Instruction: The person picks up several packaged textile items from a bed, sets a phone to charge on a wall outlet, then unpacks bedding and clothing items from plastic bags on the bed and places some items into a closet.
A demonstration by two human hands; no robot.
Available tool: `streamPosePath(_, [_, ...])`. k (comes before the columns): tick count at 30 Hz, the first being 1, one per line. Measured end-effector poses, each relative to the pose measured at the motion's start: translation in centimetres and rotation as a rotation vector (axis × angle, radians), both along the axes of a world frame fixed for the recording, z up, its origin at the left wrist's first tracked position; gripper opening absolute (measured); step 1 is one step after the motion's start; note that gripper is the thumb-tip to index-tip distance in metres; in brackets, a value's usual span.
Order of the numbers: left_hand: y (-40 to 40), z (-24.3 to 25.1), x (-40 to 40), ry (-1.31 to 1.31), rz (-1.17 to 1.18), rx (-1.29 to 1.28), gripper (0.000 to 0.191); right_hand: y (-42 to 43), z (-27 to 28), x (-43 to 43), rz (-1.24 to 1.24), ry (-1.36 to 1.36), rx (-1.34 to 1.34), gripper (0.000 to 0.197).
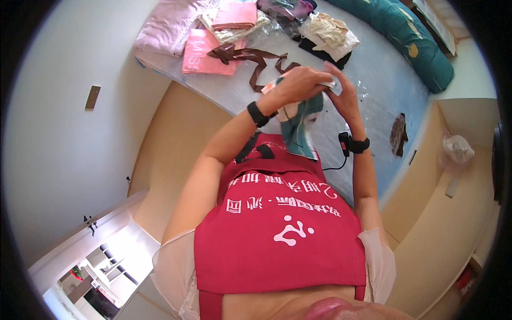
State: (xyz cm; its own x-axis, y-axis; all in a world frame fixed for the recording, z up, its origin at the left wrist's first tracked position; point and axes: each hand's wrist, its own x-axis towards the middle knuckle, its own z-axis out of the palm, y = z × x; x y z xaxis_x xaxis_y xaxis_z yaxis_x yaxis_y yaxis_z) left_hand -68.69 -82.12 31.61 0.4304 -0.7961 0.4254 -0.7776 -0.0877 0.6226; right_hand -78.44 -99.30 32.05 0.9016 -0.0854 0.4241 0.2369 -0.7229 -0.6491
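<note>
My left hand grips the upper part of a teal-and-white printed sheet or flat packet; whether it is paper, plastic or cloth is unclear. It hangs down in front of my red apron, which bears white writing. My right hand is at the packet's right upper edge, thumb and fingers apart in a curve. Its raised fingertips are blurred. Each wrist wears a black band, and a small black box with a cable sits at the right one.
Beyond my hands a brown ribbon trails over the plastic-covered bed. Pink folded pieces, a lilac quilt and a pile of cream and black clothing lie there. A teal rolled quilt borders the far right.
</note>
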Motion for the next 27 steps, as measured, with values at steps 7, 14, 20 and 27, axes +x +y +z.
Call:
streamPosePath(7, [4.2,6.4,1.6,0.075,0.078,-0.185,0.021,-1.7,1.2,0.0,-0.114,0.095,0.022,0.017])
streamPosePath(14, [7.2,7.8,2.7,0.043,0.046,-0.169,0.024,-0.3,3.8,-1.1,-0.260,0.098,0.143,0.012])
streamPosePath(20, [12.6,6.4,3.8,0.056,-0.151,0.132,0.032,-1.9,9.1,-5.6,-0.082,0.403,0.075,0.029])
streamPosePath(27, [17.1,1.1,3.1,0.015,-0.137,0.221,0.025,-4.5,7.2,-10.5,-0.137,0.565,-0.380,0.017])
